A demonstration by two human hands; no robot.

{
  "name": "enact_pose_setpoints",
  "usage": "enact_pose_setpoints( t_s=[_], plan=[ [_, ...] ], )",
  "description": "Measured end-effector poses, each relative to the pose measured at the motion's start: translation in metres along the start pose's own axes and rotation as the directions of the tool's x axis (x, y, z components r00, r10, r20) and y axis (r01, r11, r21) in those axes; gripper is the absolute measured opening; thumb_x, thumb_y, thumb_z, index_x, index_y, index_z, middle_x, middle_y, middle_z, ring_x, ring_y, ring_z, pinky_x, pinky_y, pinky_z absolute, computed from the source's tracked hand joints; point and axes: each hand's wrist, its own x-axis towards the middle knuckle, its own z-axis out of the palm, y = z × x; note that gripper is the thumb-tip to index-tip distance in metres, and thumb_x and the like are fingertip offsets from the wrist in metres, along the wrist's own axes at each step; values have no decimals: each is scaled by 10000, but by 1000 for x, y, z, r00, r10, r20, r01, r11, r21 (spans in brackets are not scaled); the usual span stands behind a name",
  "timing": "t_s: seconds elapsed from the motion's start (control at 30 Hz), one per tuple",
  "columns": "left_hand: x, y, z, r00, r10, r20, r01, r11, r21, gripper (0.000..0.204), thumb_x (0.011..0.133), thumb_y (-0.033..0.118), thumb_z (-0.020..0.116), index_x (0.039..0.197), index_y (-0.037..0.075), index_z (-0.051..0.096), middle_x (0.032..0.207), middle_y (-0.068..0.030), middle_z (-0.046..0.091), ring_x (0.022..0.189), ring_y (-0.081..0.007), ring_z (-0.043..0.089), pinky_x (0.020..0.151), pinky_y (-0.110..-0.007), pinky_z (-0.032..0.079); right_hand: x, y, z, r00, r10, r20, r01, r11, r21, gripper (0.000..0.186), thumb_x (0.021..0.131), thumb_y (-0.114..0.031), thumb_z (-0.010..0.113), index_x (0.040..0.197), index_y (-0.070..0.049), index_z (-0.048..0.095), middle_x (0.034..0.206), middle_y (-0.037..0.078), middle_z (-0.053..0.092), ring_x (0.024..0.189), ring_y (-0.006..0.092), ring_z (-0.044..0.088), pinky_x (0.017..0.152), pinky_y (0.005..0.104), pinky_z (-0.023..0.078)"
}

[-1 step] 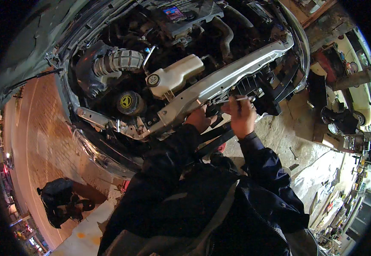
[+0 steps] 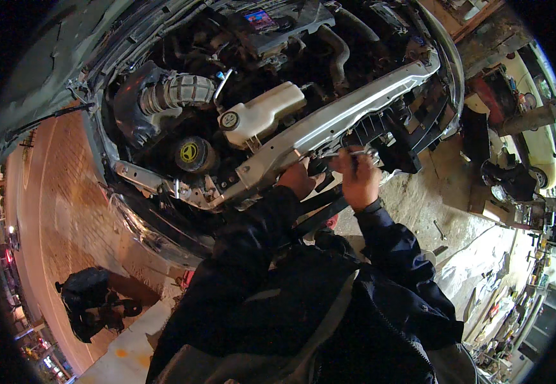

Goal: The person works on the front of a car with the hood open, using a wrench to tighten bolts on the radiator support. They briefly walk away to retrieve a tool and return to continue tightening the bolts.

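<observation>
In front of the silver crossbar [image 2: 316, 132] of an open engine bay, both my hands work close together. My right hand [image 2: 360, 179] is closed around a slim, shiny metal wrench [image 2: 365, 152], which lies roughly level beneath the bar. Just left of it, my left hand [image 2: 297, 180] is closed, its fingers curled at the bar's lower edge. Whatever those fingers grip is hidden among dark parts. Behind the bar sits a cream plastic reservoir [image 2: 268, 112] with a dark cap.
A black round cap with a yellow mark [image 2: 190, 153] and a ribbed air hose [image 2: 185, 91] are at the bay's left. A black part [image 2: 92, 301] lies on the ground at lower left. On the floor at right is a loose spanner [image 2: 440, 229].
My right hand has shifted slightly left and down with the wrench. The left hand has stayed in place.
</observation>
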Motion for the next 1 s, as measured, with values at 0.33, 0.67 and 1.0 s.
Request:
enact_pose_setpoints(
  t_s=[0.33,0.67,1.0],
  plan=[
    [11,-23,12,997,62,-37,-58,994,96,822,943,468,724,1497,-84,470,1366,-345,636,1290,-446,630,1079,-487,513,-10,-9,14,875,-450,176,483,829,-281,214,971,-174,756,1129,-58,671,1026,84,747,804,326,747,661,409,603],
    [7,-18,13,995,44,-91,-46,999,-24,731,918,398,761,1412,-86,525,1288,-302,689,1230,-435,669,1053,-463,527,24,5,9,937,307,167,-349,843,410,259,1070,-248,672,1092,5,621,865,121,750,798,232,784,694,382,640],
    [4,-6,7,998,-34,-61,39,996,79,682,910,369,791,1422,-6,545,1224,-257,725,1160,-416,707,1001,-469,550,-9,-9,12,999,-8,45,5,999,51,199,1072,-171,667,1081,22,622,905,130,735,795,245,776,712,358,641]
  ],
)
